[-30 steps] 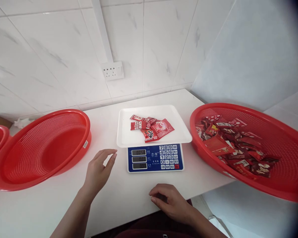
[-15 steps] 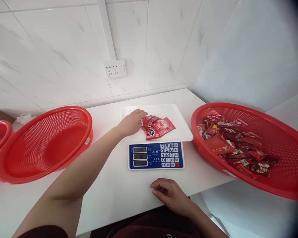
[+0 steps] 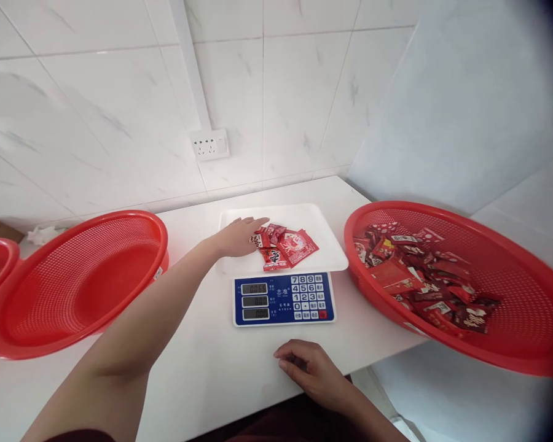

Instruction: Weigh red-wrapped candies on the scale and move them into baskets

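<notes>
Red snack packets (image 3: 286, 248) lie in a small heap on the white tray (image 3: 281, 213) sitting on top of your digital price scale (image 3: 283, 299). Your left hand (image 3: 237, 238) reaches over the tray, its grip spread flat, with the fingertips (image 3: 258, 223) at the left edge of the heap and no pinch showing. Your right hand (image 3: 311, 371) rests on the counter (image 3: 203, 393) in front of the scale, its grip loosely curled around nothing you can see. The scale's readouts are too small to read. On your right, a wide red mesh basket (image 3: 424, 209) sits tilted at the counter's edge, holding a pile of red and dark packets (image 3: 424, 276). On your left are a second red mesh basket (image 3: 120, 218) and, touching it, the rim of a third red basket (image 3: 7, 245). A white wall socket (image 3: 209, 144) is set in the tiled wall (image 3: 276, 92) behind.
</notes>
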A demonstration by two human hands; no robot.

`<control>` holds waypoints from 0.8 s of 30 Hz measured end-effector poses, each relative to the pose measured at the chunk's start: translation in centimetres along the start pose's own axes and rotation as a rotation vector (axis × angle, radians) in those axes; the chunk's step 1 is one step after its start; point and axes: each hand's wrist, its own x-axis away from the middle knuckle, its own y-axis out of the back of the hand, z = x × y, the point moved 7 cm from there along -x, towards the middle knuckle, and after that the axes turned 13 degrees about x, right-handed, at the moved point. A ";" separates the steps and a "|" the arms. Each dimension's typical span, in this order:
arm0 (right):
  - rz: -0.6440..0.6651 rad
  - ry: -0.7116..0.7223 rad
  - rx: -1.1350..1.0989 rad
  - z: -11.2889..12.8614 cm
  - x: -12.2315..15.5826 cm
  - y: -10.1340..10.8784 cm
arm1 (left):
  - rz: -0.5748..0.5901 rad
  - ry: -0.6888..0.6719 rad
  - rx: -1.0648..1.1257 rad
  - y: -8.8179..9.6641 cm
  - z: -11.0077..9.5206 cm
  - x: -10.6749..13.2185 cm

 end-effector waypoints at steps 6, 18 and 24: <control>-0.026 -0.013 -0.006 -0.1 0.0 0.0 | 0.031 0.007 -0.005 0.1 -0.5 0.2; -0.043 0.018 0.042 0.1 0.1 0.1 | -0.327 0.188 -0.002 4.0 1.8 4.8; -0.032 0.033 0.034 -0.1 0.0 0.0 | -0.691 0.573 -0.060 10.6 9.2 16.4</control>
